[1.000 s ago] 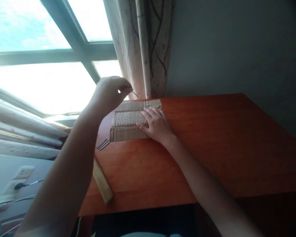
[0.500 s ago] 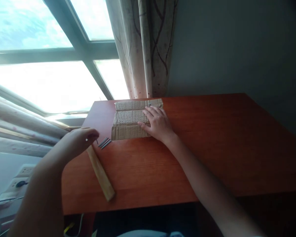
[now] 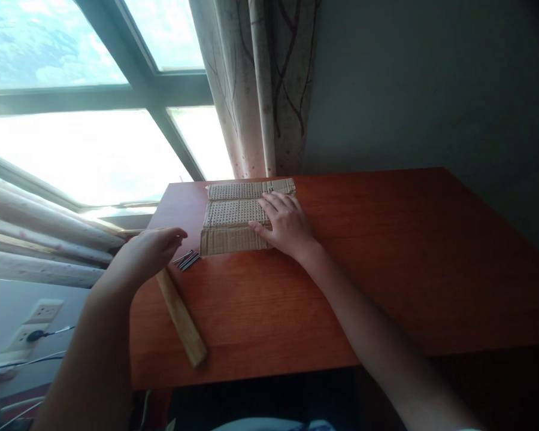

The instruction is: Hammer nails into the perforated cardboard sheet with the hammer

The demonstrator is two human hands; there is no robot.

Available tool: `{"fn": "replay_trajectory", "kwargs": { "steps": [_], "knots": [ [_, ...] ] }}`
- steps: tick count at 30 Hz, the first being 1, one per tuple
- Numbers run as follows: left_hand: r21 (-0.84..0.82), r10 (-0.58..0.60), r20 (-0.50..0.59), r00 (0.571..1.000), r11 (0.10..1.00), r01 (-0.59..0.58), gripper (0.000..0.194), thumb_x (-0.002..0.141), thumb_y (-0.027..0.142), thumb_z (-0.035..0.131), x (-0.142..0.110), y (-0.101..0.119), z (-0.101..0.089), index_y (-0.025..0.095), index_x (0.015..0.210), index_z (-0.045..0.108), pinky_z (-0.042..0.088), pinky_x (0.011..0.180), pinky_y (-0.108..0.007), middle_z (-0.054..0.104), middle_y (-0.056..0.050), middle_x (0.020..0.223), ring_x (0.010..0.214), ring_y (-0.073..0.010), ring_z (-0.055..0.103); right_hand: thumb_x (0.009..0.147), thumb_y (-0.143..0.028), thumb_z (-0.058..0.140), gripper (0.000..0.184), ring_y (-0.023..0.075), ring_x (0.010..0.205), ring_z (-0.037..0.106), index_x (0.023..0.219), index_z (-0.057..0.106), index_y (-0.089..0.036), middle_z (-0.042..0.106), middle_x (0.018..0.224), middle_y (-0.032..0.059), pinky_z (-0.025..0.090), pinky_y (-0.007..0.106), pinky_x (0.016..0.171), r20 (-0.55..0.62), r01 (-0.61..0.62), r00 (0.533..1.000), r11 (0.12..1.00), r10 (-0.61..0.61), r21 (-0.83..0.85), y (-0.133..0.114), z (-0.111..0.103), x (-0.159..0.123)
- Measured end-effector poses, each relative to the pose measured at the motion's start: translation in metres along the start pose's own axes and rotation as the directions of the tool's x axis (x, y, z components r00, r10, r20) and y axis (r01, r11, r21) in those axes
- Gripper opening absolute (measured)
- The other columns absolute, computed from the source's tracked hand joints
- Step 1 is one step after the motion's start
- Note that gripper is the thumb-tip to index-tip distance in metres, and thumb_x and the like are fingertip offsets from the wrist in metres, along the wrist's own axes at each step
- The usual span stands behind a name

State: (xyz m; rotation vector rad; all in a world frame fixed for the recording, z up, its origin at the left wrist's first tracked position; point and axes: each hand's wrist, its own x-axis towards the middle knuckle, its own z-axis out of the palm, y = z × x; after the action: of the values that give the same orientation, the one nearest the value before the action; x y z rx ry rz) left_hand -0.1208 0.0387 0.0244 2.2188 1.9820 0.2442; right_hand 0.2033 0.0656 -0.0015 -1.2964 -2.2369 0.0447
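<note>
My left hand (image 3: 155,250) hovers at the table's left side, just above and left of a small bundle of thin metal nails (image 3: 188,260). Its thumb and forefinger look slightly parted, with nothing visible between them; the other fingers are hidden behind the hand. Flat on the cardboard sheet (image 3: 233,240), with fingers spread, rests my right hand (image 3: 290,224), covering its right part. Rows of small holes fill the sheet's middle and far panels. A wooden handle (image 3: 182,317) lies below my left hand, its far end hidden behind that hand.
The reddish-brown wooden table (image 3: 386,269) stretches to the right. A bright window (image 3: 81,149) and curtains (image 3: 251,90) stand behind and left. Wall sockets (image 3: 36,329) with a plug and cables are at the lower left, beside my left forearm.
A nail that hung from my left fingertips now lies slanted with the other nails. My left hand has shifted slightly right and its fingertips have loosened. My right hand stays on the cardboard.
</note>
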Motion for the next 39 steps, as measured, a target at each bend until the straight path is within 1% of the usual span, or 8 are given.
{"fn": "replay_trajectory", "kwargs": {
  "steps": [3,10,14,19,25,32,35,39],
  "knots": [
    [0.027,0.028,0.003,1.0,0.999,-0.028,0.034,0.083,0.034,0.049,0.007,0.016,-0.014,0.023,0.105,0.072,0.05,0.074,-0.033,0.078,-0.004,0.095,0.084,-0.0251,0.07,0.098,-0.062,0.04,0.066,0.0303,0.138,0.045,0.137,0.06,-0.012,0.056,0.146,0.0135,0.03,0.046,0.117,-0.002,-0.003,1.0,1.0,0.003,0.0,0.0,-0.001,0.0],
    [-0.15,0.137,-0.191,0.972,0.975,-0.167,0.034,0.088,0.037,0.052,0.031,0.08,-0.034,0.017,0.102,0.075,0.053,0.071,-0.031,0.076,-0.007,0.096,0.071,-0.0172,0.066,0.099,-0.062,0.037,0.066,0.0306,0.138,0.044,0.136,0.06,-0.012,0.056,0.147,0.0134,0.029,0.046,0.117,0.001,0.002,1.0,1.0,-0.002,-0.004,0.0,0.0,0.0],
    [-0.228,0.272,-0.247,0.93,0.916,-0.329,0.032,0.087,0.036,0.054,0.056,0.113,-0.029,0.017,0.098,0.077,0.054,0.073,-0.03,0.076,-0.007,0.09,0.071,-0.0157,0.066,0.098,-0.062,0.039,0.065,0.0305,0.138,0.044,0.135,0.06,-0.013,0.056,0.147,0.0128,0.029,0.046,0.117,-0.016,-0.005,1.0,1.0,0.005,-0.001,-0.001,0.001,0.0],
    [-0.198,0.39,-0.173,0.904,0.886,-0.42,0.035,0.085,0.04,0.06,0.097,0.14,-0.007,0.015,0.102,0.077,0.052,0.067,-0.029,0.077,-0.01,0.091,0.072,-0.0173,0.066,0.098,-0.058,0.045,0.059,0.0308,0.135,0.046,0.132,0.061,-0.013,0.059,0.142,0.0142,0.03,0.046,0.115,-0.036,-0.001,0.999,1.0,0.001,0.01,-0.001,0.001,0.0],
    [-0.106,0.42,-0.111,0.901,0.896,-0.431,0.033,0.082,0.039,0.063,0.135,0.157,0.01,0.016,0.1,0.078,0.049,0.065,-0.027,0.077,-0.009,0.089,0.066,-0.0161,0.063,0.097,-0.056,0.048,0.058,0.0306,0.132,0.048,0.133,0.06,-0.013,0.06,0.139,0.0147,0.031,0.046,0.115,-0.044,0.012,0.999,1.0,-0.011,0.02,-0.001,0.001,0.0],
    [0.069,0.55,-0.023,0.835,0.834,-0.547,0.032,0.087,0.033,0.055,0.144,0.163,0.009,0.018,0.105,0.077,0.045,0.065,-0.027,0.075,-0.008,0.09,0.069,-0.0157,0.063,0.097,-0.057,0.047,0.058,0.0307,0.133,0.048,0.129,0.063,-0.012,0.061,0.139,0.0148,0.031,0.046,0.115,-0.058,0.023,0.998,1.0,-0.022,0.018,-0.001,0.002,0.0],
    [0.122,0.553,-0.061,0.831,0.83,-0.544,0.031,0.09,0.029,0.051,0.137,0.166,0.003,0.017,0.105,0.076,0.044,0.064,-0.027,0.073,-0.009,0.095,0.071,-0.0162,0.063,0.097,-0.058,0.047,0.058,0.0306,0.133,0.048,0.13,0.063,-0.012,0.06,0.14,0.0151,0.03,0.046,0.115,-0.044,0.017,0.999,1.0,-0.017,0.005,0.0,0.002,0.001],
    [0.079,0.515,-0.206,0.832,0.856,-0.51,0.03,0.093,0.024,0.047,0.125,0.166,-0.01,0.015,0.101,0.075,0.047,0.069,-0.029,0.072,-0.01,0.096,0.078,-0.0175,0.064,0.098,-0.06,0.043,0.061,0.0311,0.136,0.046,0.133,0.061,-0.013,0.057,0.145,0.0142,0.029,0.047,0.116,-0.015,0.007,1.0,1.0,-0.007,-0.016,-0.001,0.0,0.001]
  ]
}}
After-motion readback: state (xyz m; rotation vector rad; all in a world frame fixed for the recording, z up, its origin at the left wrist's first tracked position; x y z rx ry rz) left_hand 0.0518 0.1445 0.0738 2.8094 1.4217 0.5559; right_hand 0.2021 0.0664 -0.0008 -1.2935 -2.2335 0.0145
